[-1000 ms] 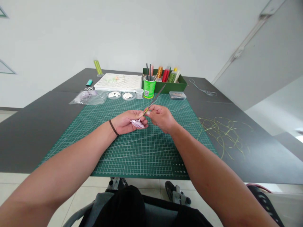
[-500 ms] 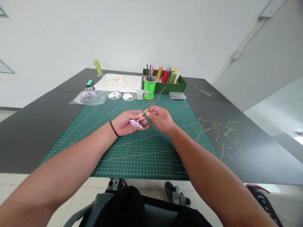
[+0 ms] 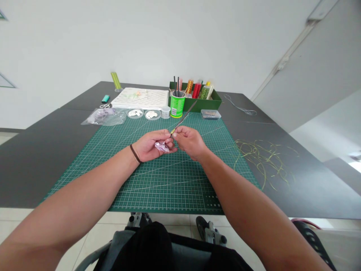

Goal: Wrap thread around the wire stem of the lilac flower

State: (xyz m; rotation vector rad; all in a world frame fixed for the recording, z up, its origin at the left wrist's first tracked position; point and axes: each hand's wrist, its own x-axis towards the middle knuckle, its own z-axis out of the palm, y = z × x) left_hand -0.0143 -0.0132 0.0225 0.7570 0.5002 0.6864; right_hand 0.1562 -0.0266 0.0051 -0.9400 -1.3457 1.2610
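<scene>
One left hand (image 3: 152, 145), mine: thumb and fingers gripping the lower end of a dark stem (image 3: 187, 113), its far end slanting up beyond both hands; a crumpled lilac flower (image 3: 161, 146) below the thumb, against the fingers. One right hand (image 3: 190, 143): thumb and forefinger pinched on the yellow-green band (image 3: 173, 131), just beside the left fingertips. Hazards, as judged: a slack right pinch could loosen the band; a hard left squeeze could crush the petals. Tangled yellow-green strands (image 3: 263, 160), well right of my fingers: liable to knot if tugged.
</scene>
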